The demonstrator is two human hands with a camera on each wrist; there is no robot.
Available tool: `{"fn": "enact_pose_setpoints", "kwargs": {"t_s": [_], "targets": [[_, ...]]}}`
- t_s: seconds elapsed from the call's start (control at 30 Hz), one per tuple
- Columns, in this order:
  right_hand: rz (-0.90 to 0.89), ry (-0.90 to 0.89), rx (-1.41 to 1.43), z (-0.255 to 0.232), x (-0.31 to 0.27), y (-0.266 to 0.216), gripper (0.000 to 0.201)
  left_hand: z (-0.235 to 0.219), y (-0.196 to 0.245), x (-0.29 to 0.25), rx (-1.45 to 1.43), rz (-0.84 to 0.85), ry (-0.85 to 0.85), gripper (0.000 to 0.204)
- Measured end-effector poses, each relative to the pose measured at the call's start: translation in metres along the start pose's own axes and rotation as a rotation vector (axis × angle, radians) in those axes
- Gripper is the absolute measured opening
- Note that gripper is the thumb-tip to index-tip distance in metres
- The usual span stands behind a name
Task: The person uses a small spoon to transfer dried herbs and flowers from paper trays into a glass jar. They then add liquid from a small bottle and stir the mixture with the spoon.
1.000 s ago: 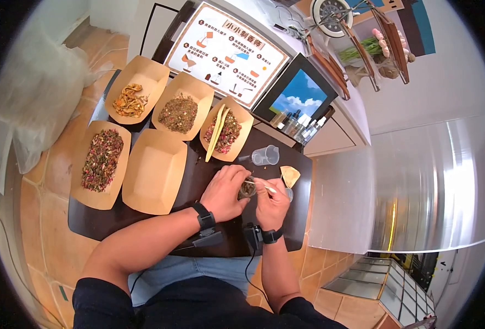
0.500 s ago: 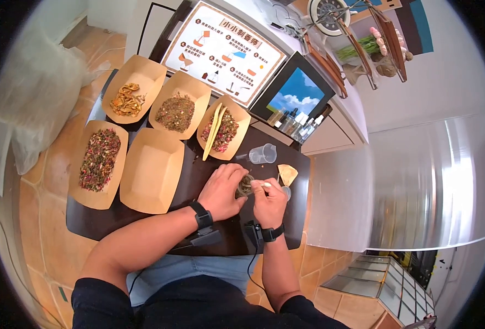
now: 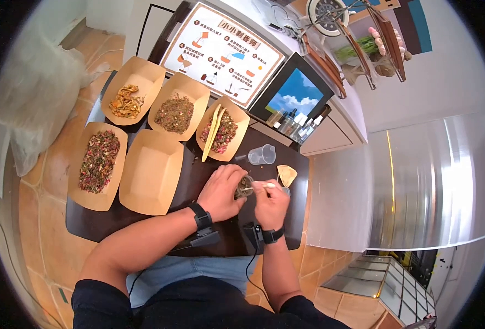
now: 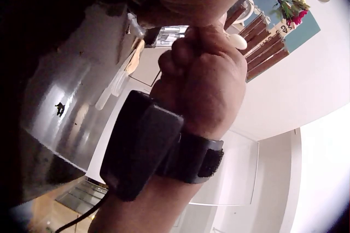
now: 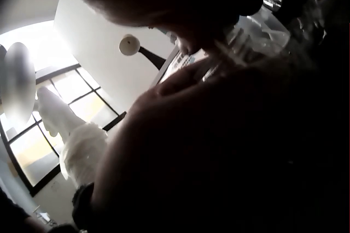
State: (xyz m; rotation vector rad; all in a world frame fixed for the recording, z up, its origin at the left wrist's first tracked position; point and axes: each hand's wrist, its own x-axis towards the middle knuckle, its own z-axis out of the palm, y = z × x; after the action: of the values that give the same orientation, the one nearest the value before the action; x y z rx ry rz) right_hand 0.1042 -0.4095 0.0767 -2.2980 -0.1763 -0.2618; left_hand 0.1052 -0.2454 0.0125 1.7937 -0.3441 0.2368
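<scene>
A small clear cup (image 3: 244, 187) with dark dried bits inside stands on the dark table (image 3: 209, 236). Round its left side curls the left hand (image 3: 221, 193), fingers on the far side and thumb near. The right hand (image 3: 271, 206) pinches a thin pale stick (image 3: 252, 188), whose tip lies in the cup. In the left wrist view, the right hand (image 4: 202, 80) shows curled fingers and a pale rounded stick end (image 4: 237, 42). The right wrist view is dark, and fingertip contact there is hard to tell.
Paper trays (image 3: 152, 171) stand at the left, several with dried petals or herbs; wooden tongs (image 3: 213, 133) lie on one. A clear beaker (image 3: 261, 155), folded filter paper (image 3: 287, 175) and another clear cup lie near the hands. Small bottles (image 3: 297, 126) and a sign (image 3: 223, 52) stand behind.
The left hand still holds the cup. The right hand has shifted slightly, and the stick's angle has changed within the cup.
</scene>
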Motion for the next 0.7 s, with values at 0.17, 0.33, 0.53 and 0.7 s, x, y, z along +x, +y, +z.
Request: {"fn": "enact_pose_setpoints", "kwargs": {"t_s": [0.17, 0.33, 0.53, 0.7], "targets": [[0.069, -0.132, 0.065, -0.003, -0.002, -0.001, 0.014, 0.0, 0.0, 0.0, -0.003, 0.001, 0.005, 0.064], [-0.054, 0.052, 0.068, 0.004, -0.003, -0.003, 0.012, -0.002, 0.0, -0.001, -0.023, -0.007, 0.009, 0.064], [-0.08, 0.044, -0.033, 0.001, 0.0, -0.011, 0.012, -0.001, -0.001, 0.0, -0.017, -0.008, -0.003, 0.063], [-0.048, 0.053, -0.056, 0.004, -0.002, 0.007, 0.011, 0.001, 0.0, -0.001, -0.004, -0.006, -0.007, 0.064]]}}
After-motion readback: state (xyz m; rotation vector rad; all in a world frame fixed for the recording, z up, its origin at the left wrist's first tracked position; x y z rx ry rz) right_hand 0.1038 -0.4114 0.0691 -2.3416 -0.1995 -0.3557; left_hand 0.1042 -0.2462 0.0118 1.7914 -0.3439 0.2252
